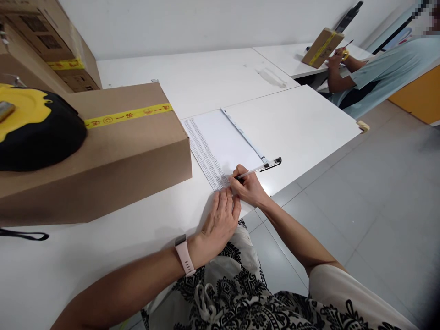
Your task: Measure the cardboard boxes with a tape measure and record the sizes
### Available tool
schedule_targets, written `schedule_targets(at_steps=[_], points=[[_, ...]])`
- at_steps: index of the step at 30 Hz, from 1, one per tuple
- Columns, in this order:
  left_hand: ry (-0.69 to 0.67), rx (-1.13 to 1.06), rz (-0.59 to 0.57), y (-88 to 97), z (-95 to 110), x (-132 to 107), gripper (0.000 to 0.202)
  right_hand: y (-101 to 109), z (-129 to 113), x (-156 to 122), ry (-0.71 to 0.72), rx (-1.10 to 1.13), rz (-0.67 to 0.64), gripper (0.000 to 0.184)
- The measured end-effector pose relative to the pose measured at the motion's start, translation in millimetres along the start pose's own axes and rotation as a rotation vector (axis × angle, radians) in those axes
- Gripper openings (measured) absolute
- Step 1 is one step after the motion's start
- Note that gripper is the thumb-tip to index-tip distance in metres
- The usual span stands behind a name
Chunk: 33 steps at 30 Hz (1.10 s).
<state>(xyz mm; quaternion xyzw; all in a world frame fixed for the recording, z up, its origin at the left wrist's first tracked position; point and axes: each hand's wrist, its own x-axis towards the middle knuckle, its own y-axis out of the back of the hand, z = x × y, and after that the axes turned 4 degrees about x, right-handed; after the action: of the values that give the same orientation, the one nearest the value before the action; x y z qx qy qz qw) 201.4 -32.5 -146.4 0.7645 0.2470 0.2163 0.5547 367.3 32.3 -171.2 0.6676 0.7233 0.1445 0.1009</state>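
My right hand point(249, 187) grips a clear gel pen point(256, 171) with a black cap on its back end. The pen tip is down at the near end of a white sheet of paper point(237, 142), hidden by my fingers. Rows of small handwriting run along the left part of the sheet. A folded or raised strip lies along the sheet's right edge. My left hand point(222, 222) rests flat, fingers stretched out, on the sheet's near edge, right beside my right hand. A watch with a pink band point(184, 256) is on my left wrist.
A taped cardboard box point(137, 156) stands left of the paper, with a black and yellow object point(37, 133) on top. More boxes point(51, 41) are stacked behind. A black strap point(24, 235) lies at the left. Another person point(388, 68) sits at the far right, near a small box point(322, 48).
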Motion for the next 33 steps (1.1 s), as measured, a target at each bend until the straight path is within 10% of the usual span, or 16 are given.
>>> schedule_targets(at_steps=[33], points=[[0.019,-0.102,-0.016,-0.5,0.7,1.6,0.057,1.0,-0.9,1.4,0.007,-0.015,0.007,0.021]])
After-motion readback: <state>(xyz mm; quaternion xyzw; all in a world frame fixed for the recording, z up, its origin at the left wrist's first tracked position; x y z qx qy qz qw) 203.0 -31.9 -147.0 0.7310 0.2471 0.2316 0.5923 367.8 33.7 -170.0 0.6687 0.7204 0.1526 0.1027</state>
